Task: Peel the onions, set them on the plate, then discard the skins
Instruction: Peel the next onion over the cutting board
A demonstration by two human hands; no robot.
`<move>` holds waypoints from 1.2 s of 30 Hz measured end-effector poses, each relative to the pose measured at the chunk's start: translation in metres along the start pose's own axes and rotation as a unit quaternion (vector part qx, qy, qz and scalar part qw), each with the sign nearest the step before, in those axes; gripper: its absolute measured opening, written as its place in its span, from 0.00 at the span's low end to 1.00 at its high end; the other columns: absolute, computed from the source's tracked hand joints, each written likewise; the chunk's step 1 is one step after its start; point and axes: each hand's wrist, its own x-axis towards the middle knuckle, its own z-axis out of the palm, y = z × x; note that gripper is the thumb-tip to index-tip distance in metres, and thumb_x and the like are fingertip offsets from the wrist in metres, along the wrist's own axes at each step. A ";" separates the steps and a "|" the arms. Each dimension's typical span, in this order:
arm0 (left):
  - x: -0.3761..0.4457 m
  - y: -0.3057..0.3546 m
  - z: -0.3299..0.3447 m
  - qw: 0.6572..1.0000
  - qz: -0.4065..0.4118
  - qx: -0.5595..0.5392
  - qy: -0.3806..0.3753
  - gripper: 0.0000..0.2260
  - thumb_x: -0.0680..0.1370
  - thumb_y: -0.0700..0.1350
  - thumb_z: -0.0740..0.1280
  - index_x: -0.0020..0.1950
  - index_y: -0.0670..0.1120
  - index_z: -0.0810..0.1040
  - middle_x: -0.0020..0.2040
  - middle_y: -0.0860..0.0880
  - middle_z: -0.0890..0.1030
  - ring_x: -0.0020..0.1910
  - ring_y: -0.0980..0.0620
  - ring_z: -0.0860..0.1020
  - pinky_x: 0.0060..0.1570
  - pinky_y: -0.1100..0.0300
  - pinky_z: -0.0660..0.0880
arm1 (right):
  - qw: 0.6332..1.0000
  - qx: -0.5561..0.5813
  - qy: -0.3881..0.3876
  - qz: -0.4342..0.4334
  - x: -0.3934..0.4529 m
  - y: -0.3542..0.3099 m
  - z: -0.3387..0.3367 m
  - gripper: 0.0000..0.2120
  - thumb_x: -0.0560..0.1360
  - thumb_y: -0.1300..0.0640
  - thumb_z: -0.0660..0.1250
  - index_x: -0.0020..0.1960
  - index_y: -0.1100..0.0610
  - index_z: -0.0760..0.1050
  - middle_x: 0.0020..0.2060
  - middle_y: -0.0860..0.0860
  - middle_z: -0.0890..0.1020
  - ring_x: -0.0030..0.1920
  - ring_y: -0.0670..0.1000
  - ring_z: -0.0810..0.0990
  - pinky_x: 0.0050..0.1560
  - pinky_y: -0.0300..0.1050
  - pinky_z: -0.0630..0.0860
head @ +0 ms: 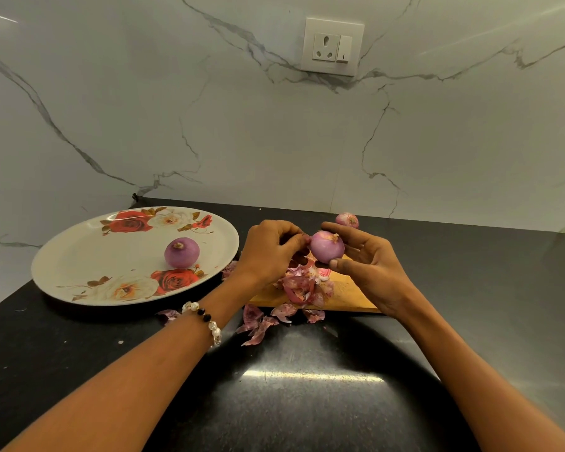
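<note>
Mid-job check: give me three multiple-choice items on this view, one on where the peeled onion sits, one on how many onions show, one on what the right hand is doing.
1. Where is the loose peeled onion?
A. on the plate
B. on the board
C. on the skins

2. How many onions show?
A. one
B. two
C. three

3. The right hand is:
A. flat on the counter
B. holding an onion
C. lifting the plate

Key:
1 A, the peeled onion rests on the plate.
2 C, that one, the held onion, and the far onion behind the hands.
3 B, the right hand grips the held onion while the left hand picks at it above the skins.
</note>
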 end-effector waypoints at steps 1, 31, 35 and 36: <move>0.000 0.001 0.001 1.000 -0.021 -0.016 -0.004 0.04 0.79 0.40 0.66 0.49 0.43 0.80 0.39 0.49 0.82 0.35 0.57 0.83 0.36 0.67 0.79 | 1.000 0.028 0.001 -0.002 0.000 0.000 0.000 0.28 0.66 0.74 0.73 0.63 0.57 0.77 0.60 0.55 0.81 0.63 0.58 0.79 0.62 0.57 0.77; -0.001 0.010 0.000 0.999 -0.039 -0.012 -0.001 0.11 0.82 0.40 0.60 0.60 0.42 0.79 0.53 0.46 0.82 0.42 0.54 0.83 0.43 0.61 0.81 | 0.981 0.190 -0.028 0.036 0.001 0.003 0.005 0.36 0.59 0.65 0.79 0.66 0.60 0.74 0.62 0.57 0.80 0.62 0.61 0.79 0.57 0.50 0.80; -0.003 0.011 -0.001 0.994 -0.061 -0.073 -0.044 0.14 0.73 0.45 0.71 0.57 0.42 0.81 0.47 0.48 0.83 0.41 0.54 0.83 0.41 0.64 0.80 | 0.981 0.189 -0.037 0.022 0.000 0.002 0.004 0.34 0.62 0.66 0.76 0.67 0.62 0.72 0.64 0.59 0.78 0.64 0.61 0.77 0.57 0.48 0.80; -0.003 0.010 0.000 0.995 -0.059 -0.064 -0.043 0.14 0.72 0.45 0.73 0.56 0.42 0.82 0.46 0.47 0.84 0.41 0.53 0.83 0.42 0.64 0.80 | 0.982 0.184 -0.046 0.022 0.001 0.002 0.004 0.35 0.62 0.64 0.78 0.68 0.61 0.72 0.65 0.61 0.76 0.65 0.62 0.76 0.57 0.47 0.80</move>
